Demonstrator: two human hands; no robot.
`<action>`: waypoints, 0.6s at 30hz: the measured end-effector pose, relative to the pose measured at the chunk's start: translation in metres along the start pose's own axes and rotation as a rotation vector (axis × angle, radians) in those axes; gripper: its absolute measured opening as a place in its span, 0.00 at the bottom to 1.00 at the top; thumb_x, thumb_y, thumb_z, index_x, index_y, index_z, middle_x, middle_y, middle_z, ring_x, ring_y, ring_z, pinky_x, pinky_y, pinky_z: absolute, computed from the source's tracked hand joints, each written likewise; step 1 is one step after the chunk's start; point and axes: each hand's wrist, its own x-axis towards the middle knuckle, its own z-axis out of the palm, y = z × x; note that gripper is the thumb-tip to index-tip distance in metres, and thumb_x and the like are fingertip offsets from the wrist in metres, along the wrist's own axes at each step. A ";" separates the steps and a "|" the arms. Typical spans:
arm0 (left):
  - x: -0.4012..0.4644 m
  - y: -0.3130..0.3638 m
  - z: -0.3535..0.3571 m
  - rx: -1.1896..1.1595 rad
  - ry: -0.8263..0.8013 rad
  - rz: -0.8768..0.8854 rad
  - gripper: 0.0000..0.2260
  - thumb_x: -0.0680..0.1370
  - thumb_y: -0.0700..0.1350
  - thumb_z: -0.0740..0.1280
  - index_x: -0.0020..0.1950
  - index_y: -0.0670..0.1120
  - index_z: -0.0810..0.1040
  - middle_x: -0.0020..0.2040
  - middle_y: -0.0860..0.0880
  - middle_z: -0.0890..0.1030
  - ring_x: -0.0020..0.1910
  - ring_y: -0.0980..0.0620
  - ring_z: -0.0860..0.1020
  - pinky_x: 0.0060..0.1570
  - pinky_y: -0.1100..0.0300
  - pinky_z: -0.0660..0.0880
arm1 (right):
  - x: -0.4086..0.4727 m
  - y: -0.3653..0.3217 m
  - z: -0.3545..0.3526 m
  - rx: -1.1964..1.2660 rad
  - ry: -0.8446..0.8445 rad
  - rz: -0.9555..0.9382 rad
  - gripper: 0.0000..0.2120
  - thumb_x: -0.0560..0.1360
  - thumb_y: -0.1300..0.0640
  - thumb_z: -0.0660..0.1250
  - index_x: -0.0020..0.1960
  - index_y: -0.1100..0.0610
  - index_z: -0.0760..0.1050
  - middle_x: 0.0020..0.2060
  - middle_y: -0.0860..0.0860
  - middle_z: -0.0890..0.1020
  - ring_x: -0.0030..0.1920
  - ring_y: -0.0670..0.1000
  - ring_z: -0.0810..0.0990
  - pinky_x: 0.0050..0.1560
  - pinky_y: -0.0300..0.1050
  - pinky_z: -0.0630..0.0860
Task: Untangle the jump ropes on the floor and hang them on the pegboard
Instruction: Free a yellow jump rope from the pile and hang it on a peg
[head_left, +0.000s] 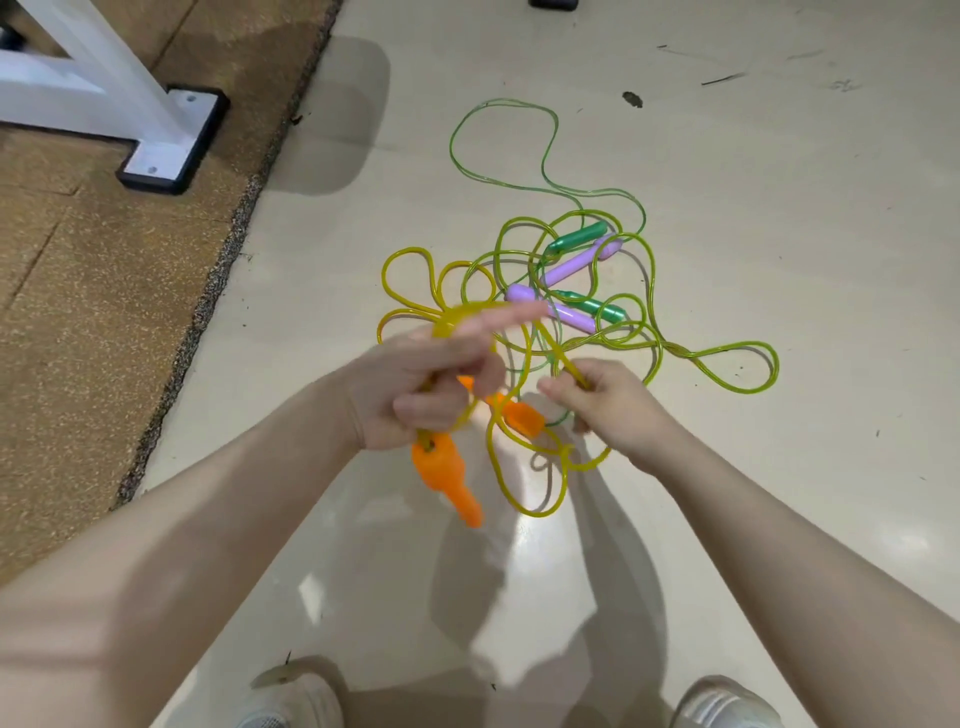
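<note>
The jump ropes (566, 291) lie in one tangle on the pale floor (753, 234) in front of me, cords looping over and through each other. I have the yellow rope (524, 488) partly lifted out of it. My left hand (415, 395) is curled round a bunch of its yellow cord, with the forefinger pointing out toward the pile, and one orange handle (447, 478) hangs just below that hand, tilted down to the right. The second orange handle (519, 415) sits between my two hands, low in the loops. My right hand (608, 405) pinches a strand of the yellow cord between thumb and fingers, and the strand runs up from the pinch toward the heap. My hands are near each other but not touching, each closed on the cord. Several yellow loops dangle under them, and more fan out on the floor beyond my left hand.

Further out, the two purple handles (571, 270) and two green handles (582, 236) lie close together in the middle of the tangle, crossed over by yellow-green cord. A thin green cord (498, 106) trails away from the pile in a wide loop across the floor, and another loop (737, 364) reaches out to the right.

To the left, a brown speckled mat (104, 312) borders the floor, and a white frame leg on a dark-edged foot plate (171, 140) stands on it. My shoes (291, 696) show at the bottom edge.
</note>
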 end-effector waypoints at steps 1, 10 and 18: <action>-0.002 0.004 -0.004 -0.007 0.144 0.081 0.21 0.69 0.49 0.69 0.63 0.53 0.76 0.35 0.51 0.81 0.14 0.64 0.64 0.14 0.74 0.61 | -0.005 0.005 -0.002 0.002 -0.115 0.050 0.15 0.75 0.57 0.68 0.34 0.63 0.69 0.22 0.44 0.74 0.23 0.45 0.70 0.28 0.37 0.68; 0.006 -0.003 -0.029 -0.440 0.756 0.490 0.12 0.80 0.35 0.57 0.63 0.42 0.67 0.67 0.40 0.72 0.48 0.44 0.83 0.41 0.53 0.81 | -0.020 -0.022 -0.011 0.137 -0.886 0.177 0.20 0.75 0.60 0.62 0.65 0.47 0.70 0.22 0.45 0.68 0.22 0.46 0.66 0.45 0.47 0.74; 0.005 -0.016 -0.035 0.383 0.912 0.320 0.27 0.81 0.37 0.58 0.77 0.49 0.51 0.72 0.53 0.66 0.54 0.54 0.77 0.47 0.67 0.75 | -0.022 -0.055 -0.021 0.616 -1.015 0.077 0.15 0.70 0.62 0.68 0.56 0.58 0.73 0.21 0.50 0.70 0.20 0.43 0.68 0.29 0.35 0.73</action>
